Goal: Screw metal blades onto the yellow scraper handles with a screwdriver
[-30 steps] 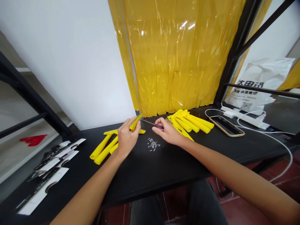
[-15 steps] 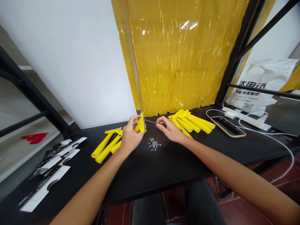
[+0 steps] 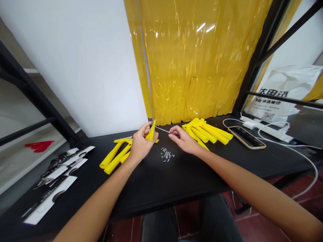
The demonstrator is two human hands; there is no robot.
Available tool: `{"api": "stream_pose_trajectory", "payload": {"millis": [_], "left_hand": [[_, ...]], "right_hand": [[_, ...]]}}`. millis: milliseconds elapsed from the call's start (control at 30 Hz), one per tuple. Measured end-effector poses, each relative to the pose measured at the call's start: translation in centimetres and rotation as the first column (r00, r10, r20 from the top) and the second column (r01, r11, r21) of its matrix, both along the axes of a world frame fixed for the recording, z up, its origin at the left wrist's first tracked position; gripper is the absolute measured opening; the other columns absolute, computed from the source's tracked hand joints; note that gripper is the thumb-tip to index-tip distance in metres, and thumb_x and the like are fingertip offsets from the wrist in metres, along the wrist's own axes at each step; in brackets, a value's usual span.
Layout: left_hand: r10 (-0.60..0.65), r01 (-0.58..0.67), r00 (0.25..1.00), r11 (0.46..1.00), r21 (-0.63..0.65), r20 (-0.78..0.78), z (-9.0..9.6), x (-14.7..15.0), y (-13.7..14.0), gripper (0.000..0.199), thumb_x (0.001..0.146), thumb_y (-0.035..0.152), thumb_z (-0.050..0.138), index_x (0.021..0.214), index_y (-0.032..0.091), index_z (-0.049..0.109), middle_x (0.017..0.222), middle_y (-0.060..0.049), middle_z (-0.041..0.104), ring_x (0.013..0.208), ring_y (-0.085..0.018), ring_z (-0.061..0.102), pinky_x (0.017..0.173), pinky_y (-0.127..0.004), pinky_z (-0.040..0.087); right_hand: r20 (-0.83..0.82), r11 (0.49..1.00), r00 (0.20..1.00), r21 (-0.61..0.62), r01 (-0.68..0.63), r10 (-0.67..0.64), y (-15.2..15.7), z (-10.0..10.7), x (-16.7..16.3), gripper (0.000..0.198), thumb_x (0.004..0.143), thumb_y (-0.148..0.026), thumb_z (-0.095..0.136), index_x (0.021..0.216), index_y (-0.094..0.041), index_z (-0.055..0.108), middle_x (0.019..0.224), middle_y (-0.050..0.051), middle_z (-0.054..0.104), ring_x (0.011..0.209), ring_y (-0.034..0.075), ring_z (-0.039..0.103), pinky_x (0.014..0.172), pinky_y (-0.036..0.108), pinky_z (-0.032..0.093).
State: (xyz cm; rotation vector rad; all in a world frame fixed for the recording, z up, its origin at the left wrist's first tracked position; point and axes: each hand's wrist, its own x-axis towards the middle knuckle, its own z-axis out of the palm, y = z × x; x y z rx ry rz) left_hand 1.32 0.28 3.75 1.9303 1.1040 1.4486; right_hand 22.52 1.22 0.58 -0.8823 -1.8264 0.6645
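Note:
My left hand is closed around a yellow plastic handle piece, holding it above the table with its flat head tilted up. My right hand pinches a thin screwdriver, its metal shaft pointing left to the yellow piece. Whether the tip touches it I cannot tell. Between and below the hands lies a loose pile of small screws and nuts. More yellow handle pieces rest beside my left wrist, and several others are heaped behind my right hand.
Black-and-white cardboard sleeves lie at the table's left. On the right are a phone, a white power strip with cables, and a white plastic bag. A yellow plastic curtain and a white panel stand behind the black table.
My left hand has turned the yellow piece, so its head shows more edge-on. The screwdriver stays pointed at it, and more of its dark handle shows in my right hand.

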Motion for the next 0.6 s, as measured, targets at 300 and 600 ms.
{"api": "stream_pose_trajectory", "payload": {"millis": [300,600], "left_hand": [[0.132,-0.116,0.988,0.977,0.180,-0.079,-1.0,-0.3,0.7,0.039,0.087,0.029,0.064,0.124,0.018,0.066,0.094,-0.006,0.076,0.081,-0.020,0.072,0.081,-0.036,0.059],[0.357,-0.230,0.905,0.869,0.438,-0.233,-1.4,-0.7,0.7,0.025,0.091,0.026,0.060,0.112,0.020,0.073,0.103,-0.008,0.077,0.090,-0.023,0.073,0.088,-0.037,0.056]], "right_hand": [[0.131,0.997,0.991,0.073,0.023,-0.032,0.4,-0.1,0.6,0.026,0.101,-0.042,0.044,0.105,-0.023,0.062,0.096,0.003,0.067,0.085,0.018,0.061,0.076,0.030,0.044],[0.138,0.999,0.990,0.048,0.025,-0.031,-0.3,0.0,0.2,0.026,0.101,-0.042,0.041,0.090,-0.021,0.052,0.075,0.000,0.056,0.071,0.015,0.054,0.068,0.028,0.041]]}}
